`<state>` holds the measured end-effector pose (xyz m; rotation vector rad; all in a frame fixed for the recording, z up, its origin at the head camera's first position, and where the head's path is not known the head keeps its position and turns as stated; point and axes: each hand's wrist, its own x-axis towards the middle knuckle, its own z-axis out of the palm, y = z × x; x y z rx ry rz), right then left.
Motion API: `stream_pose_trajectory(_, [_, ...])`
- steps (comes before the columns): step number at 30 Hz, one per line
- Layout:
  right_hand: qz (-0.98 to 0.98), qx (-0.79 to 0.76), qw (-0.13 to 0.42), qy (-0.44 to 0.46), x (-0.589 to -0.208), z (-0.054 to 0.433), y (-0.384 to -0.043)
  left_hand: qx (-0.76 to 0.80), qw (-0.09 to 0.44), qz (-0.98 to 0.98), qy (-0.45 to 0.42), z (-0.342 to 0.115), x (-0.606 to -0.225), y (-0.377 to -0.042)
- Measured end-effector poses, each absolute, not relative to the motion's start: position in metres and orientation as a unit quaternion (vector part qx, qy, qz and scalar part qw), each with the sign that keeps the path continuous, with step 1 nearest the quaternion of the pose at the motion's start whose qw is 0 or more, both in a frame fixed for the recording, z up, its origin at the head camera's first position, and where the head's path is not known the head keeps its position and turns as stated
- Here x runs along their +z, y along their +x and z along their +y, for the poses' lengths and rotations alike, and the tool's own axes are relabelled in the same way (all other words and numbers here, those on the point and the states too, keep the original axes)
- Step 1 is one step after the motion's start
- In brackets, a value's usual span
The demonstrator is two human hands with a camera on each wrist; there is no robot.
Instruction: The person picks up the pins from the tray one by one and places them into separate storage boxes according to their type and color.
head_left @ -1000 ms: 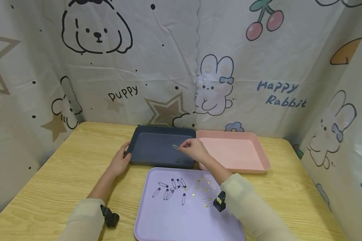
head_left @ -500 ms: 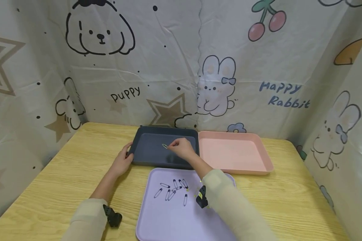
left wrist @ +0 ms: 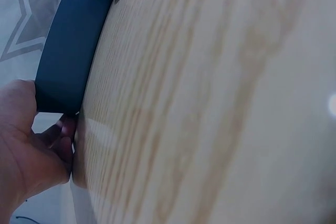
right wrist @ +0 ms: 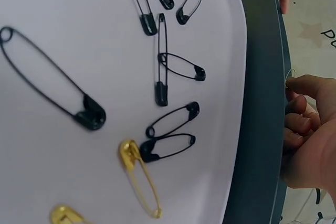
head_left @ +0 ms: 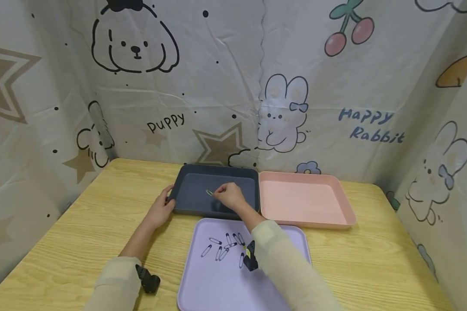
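Observation:
My right hand (head_left: 231, 195) is over the dark blue tray (head_left: 190, 196), pinching a gold safety pin (head_left: 209, 192) between thumb and fingertips. The pin points to the left, away from the fingers. In the right wrist view, only a bit of it shows past the tray's rim. My left hand (head_left: 160, 211) grips the left end of the same tray. In the left wrist view its thumb lies at the upper edge, with the fingers curled near the table. Black safety pins (right wrist: 92, 114) and gold safety pins (right wrist: 128, 155) lie on the lilac tray (head_left: 218, 285), partly hidden by my right forearm.
A pink tray (head_left: 307, 201) stands right beside the dark blue one. The lilac tray is in front of both, on the wooden table (head_left: 81, 242). Behind the table hangs a printed curtain (head_left: 218, 86).
My right hand has moved left with the gold safety pin, farther over the dark blue tray. My left hand keeps its grip on the tray. The head view has shifted slightly.

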<state>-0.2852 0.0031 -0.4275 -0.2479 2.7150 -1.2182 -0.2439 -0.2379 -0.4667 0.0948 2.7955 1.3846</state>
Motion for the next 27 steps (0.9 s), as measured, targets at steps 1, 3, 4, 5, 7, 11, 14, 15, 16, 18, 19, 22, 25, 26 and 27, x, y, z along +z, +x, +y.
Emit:
stream_pose_trajectory(1, [0.907, -0.407, 0.078, -0.082, -0.428, 0.003, -0.285, 0.443, 0.011, 0.896, 0.03, -0.238, -0.466, -0.244])
stream_pose_trajectory(3, [0.907, -0.405, 0.078, -0.081, -0.429, 0.003, -0.285, 0.445, 0.014, 0.895, 0.031, -0.237, -0.465, -0.244])
stream_pose_trajectory(4, [0.907, -0.405, 0.078, -0.08, -0.429, 0.003, -0.285, 0.446, 0.016, 0.895, 0.031, -0.237, -0.465, -0.244])
stream_pose_trajectory(5, [0.907, -0.406, 0.078, -0.079, -0.43, 0.003, -0.285, 0.445, 0.016, 0.895, 0.031, -0.237, -0.465, -0.244])
stream_pose_trajectory(7, [0.908, -0.405, 0.079, -0.076, -0.431, 0.003, -0.284, 0.445, 0.017, 0.895, 0.029, -0.237, -0.464, -0.244])
stream_pose_trajectory(11, [0.907, -0.408, 0.081, -0.073, -0.433, 0.003, -0.283, 0.444, 0.017, 0.896, 0.026, -0.237, -0.464, -0.244])
stream_pose_trajectory(14, [0.906, -0.409, 0.084, -0.074, -0.435, 0.004, -0.282, 0.444, 0.017, 0.895, 0.026, -0.238, -0.465, -0.244])
stream_pose_trajectory(15, [0.905, -0.409, 0.085, -0.075, -0.435, 0.005, -0.282, 0.443, 0.016, 0.896, 0.026, -0.238, -0.465, -0.244])
stream_pose_trajectory(16, [0.905, -0.41, 0.087, -0.074, -0.435, 0.005, -0.282, 0.443, 0.017, 0.896, 0.026, -0.238, -0.466, -0.244])
stream_pose_trajectory(18, [0.905, -0.41, 0.09, -0.076, -0.435, 0.007, -0.282, 0.442, 0.017, 0.896, 0.027, -0.238, -0.466, -0.243])
stream_pose_trajectory(19, [0.905, -0.409, 0.09, -0.077, -0.435, 0.008, -0.282, 0.442, 0.017, 0.896, 0.027, -0.238, -0.467, -0.243])
stream_pose_trajectory(22, [0.906, -0.407, 0.088, -0.08, -0.432, 0.011, -0.282, 0.443, 0.017, 0.896, 0.025, -0.238, -0.467, -0.243])
stream_pose_trajectory(25, [0.908, -0.401, 0.082, -0.083, -0.43, 0.015, -0.283, 0.444, 0.014, 0.896, 0.025, -0.238, -0.467, -0.244])
stream_pose_trajectory(26, [0.909, -0.4, 0.079, -0.085, -0.429, 0.016, -0.283, 0.444, 0.013, 0.896, 0.026, -0.238, -0.467, -0.244])
stream_pose_trajectory(27, [0.91, -0.398, 0.077, -0.087, -0.428, 0.017, -0.283, 0.442, 0.013, 0.896, 0.027, -0.239, -0.467, -0.244])
